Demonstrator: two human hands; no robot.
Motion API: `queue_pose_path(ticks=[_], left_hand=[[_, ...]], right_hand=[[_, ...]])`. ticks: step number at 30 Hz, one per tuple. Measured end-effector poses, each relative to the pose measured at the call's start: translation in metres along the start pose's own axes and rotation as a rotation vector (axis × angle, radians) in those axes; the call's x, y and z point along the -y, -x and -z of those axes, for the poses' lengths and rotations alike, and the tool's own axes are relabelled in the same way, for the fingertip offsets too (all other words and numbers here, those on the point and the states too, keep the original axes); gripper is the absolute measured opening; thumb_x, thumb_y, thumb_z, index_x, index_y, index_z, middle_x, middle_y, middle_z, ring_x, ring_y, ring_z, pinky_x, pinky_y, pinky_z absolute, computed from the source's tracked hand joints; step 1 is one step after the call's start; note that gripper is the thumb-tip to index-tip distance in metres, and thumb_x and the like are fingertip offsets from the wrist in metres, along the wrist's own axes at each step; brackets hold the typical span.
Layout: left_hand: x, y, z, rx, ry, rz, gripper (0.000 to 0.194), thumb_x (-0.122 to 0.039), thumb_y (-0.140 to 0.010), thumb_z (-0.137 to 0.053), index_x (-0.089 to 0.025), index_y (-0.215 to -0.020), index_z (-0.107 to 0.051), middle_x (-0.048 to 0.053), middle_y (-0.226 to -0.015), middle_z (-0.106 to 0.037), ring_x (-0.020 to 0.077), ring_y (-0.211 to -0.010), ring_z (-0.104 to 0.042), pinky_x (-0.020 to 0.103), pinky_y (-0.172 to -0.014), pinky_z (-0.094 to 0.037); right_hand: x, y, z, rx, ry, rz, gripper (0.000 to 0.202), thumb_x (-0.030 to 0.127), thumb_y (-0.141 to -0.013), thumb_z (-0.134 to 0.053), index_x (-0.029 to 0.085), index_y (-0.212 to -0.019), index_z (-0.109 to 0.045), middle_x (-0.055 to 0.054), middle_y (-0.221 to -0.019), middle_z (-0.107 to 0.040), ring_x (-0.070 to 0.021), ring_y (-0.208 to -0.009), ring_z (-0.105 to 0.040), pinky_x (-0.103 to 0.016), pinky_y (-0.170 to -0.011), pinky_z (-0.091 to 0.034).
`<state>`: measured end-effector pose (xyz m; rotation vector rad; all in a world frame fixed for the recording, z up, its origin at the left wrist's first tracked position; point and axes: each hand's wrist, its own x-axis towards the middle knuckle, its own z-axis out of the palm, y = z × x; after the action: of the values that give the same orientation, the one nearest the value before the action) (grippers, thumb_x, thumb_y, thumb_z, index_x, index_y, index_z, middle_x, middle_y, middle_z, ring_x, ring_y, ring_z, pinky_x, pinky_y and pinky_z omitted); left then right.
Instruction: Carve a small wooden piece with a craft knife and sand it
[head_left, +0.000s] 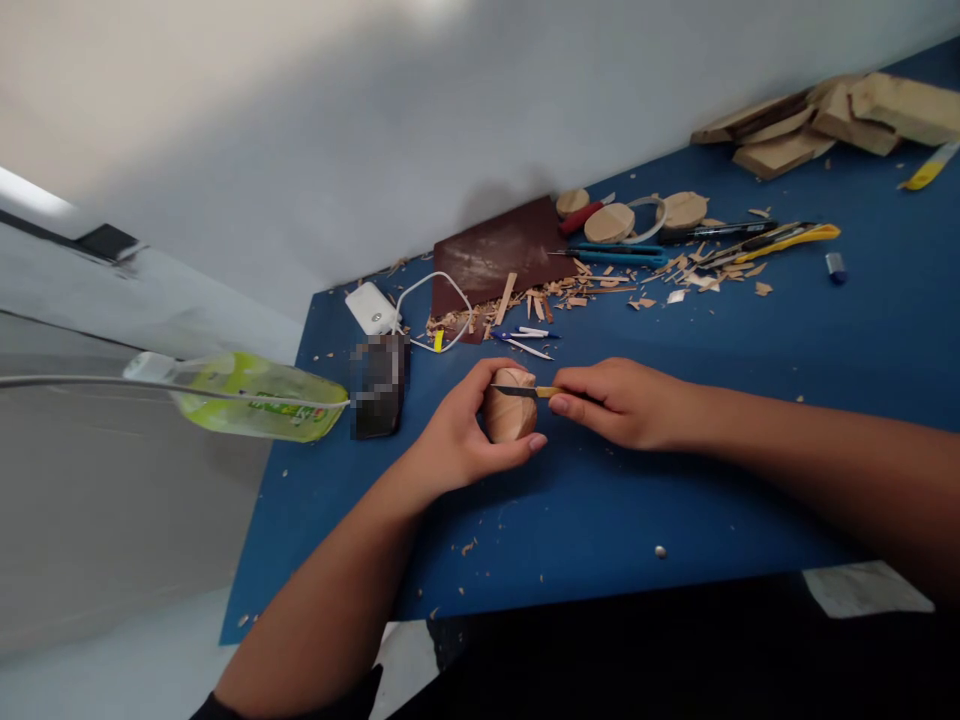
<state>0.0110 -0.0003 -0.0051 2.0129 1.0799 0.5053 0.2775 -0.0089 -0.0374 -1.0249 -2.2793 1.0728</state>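
My left hand [469,425] is wrapped round a rounded wooden block [510,415], thumb along its near side and fingers along its far side. My right hand [611,400] is closed on the yellow handle of a knife [517,391]. The dark blade lies across the upper face of the block, pointing left toward my left hand. Both hands are above the blue table [585,520]. Just beyond the block lie a few white and blue pens [529,340].
Wood shavings [555,298] cover part of a brown sheet [495,255]. Behind are round wooden discs [609,223], a blue cutter [619,255] and a yellow cutter [795,238]. Wood pieces [847,115] are stacked far right. Left are a phone [381,390], power bank [371,308] and green bottle [255,400].
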Motion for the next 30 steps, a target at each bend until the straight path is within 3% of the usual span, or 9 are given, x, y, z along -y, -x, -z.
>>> queue_pose_path(ticks=[3,7,16,30], left_hand=[[-0.002,0.001,-0.001,-0.016,-0.043,-0.004,0.073,-0.052,-0.074,-0.093,-0.026,-0.131,-0.056,0.003,-0.12,-0.07,0.0199,-0.1,-0.07,0.032,-0.089,-0.059],[-0.006,0.001,-0.003,-0.063,-0.106,-0.013,0.069,-0.05,-0.073,-0.094,-0.025,-0.126,-0.058,0.002,-0.111,-0.073,0.0185,-0.092,-0.07,0.032,-0.085,-0.058],[-0.005,0.001,-0.007,-0.163,-0.224,-0.088,0.07,-0.048,-0.07,-0.094,-0.023,-0.125,-0.059,0.003,-0.113,-0.077,0.0196,-0.096,-0.074,0.034,-0.093,-0.06],[-0.01,0.006,-0.005,-0.281,-0.379,-0.149,0.065,-0.048,-0.069,-0.093,-0.023,-0.121,-0.061,0.004,-0.109,-0.077,0.0215,-0.092,-0.076,0.036,-0.086,-0.061]], right_hand=[[0.002,0.0,0.002,0.027,0.139,-0.059,0.042,0.056,-0.114,-0.037,0.023,-0.094,-0.053,0.0,-0.078,-0.057,-0.0179,-0.07,-0.049,-0.032,-0.067,-0.026],[0.005,0.001,0.004,0.066,0.153,-0.064,0.045,0.057,-0.115,-0.031,0.024,-0.093,-0.051,-0.002,-0.08,-0.059,-0.0191,-0.072,-0.051,-0.033,-0.067,-0.025],[0.006,0.0,0.003,0.101,0.188,-0.064,0.046,0.057,-0.115,-0.029,0.024,-0.094,-0.054,-0.003,-0.08,-0.061,-0.02,-0.072,-0.053,-0.032,-0.067,-0.026],[0.018,-0.001,0.001,0.094,0.357,-0.207,0.049,0.056,-0.116,-0.027,0.023,-0.101,-0.06,-0.007,-0.085,-0.072,-0.0238,-0.073,-0.062,-0.034,-0.064,-0.023]])
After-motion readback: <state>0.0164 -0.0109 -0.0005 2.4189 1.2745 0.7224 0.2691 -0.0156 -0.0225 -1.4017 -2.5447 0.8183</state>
